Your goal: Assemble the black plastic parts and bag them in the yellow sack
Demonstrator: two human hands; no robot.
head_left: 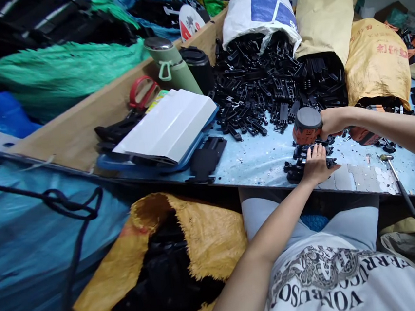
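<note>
My right hand (332, 123) is wrapped round the grip of an orange and black cordless drill (307, 125), held over the near edge of the work table. Below the drill lies a row of black plastic parts (294, 171). My left hand (316, 165) rests flat on these parts, fingers stretched out and thumb pointing right. The drill's tip and the spot under it are hidden from view. To the right of my left hand, a small tool with a dark handle (398, 183) lies across the table edge.
A large heap of black plastic pieces (255, 85) spills from a white sack (257, 11); tan (324, 14) and yellow sacks (376, 58) stand beside it. Left are a white box (170, 125), red-handled scissors (143, 92) and a green bottle (175, 65). An open yellow sack (214, 228) stands below.
</note>
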